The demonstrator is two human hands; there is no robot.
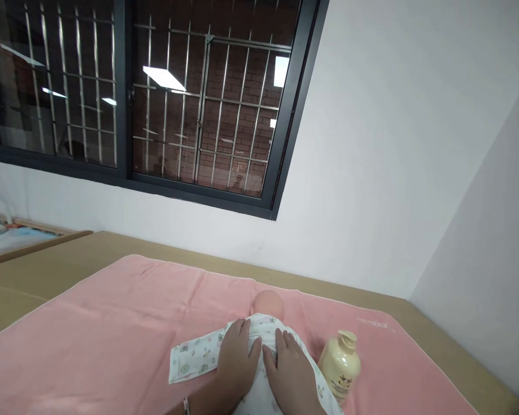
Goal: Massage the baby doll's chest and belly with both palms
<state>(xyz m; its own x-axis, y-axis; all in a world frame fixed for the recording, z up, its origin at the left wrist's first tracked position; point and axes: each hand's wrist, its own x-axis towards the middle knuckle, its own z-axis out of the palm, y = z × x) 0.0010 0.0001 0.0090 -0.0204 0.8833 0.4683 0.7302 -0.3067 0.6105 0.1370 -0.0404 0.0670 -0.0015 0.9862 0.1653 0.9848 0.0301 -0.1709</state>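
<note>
A baby doll (269, 303) lies on a pink mat, its bald head toward the wall. White printed baby clothes (266, 327) cover its body, with one sleeve (195, 356) stretched out to the left. My left hand (239, 357) lies flat on the left side of the doll's upper body. On the right side rests my right hand (290, 369), its fingers stretched toward the head. Both thumbs come close together over the middle. Just right of my right hand stands a pale yellow pump bottle (341, 364). The doll's lower part is outside the view.
The pink mat (125, 323) covers much of a tan table (125, 245). A white wall (372, 173) and a dark-framed, barred window (207, 199) rise behind it. At the far left, a wooden-edged bed or tray (34, 246) adjoins the table.
</note>
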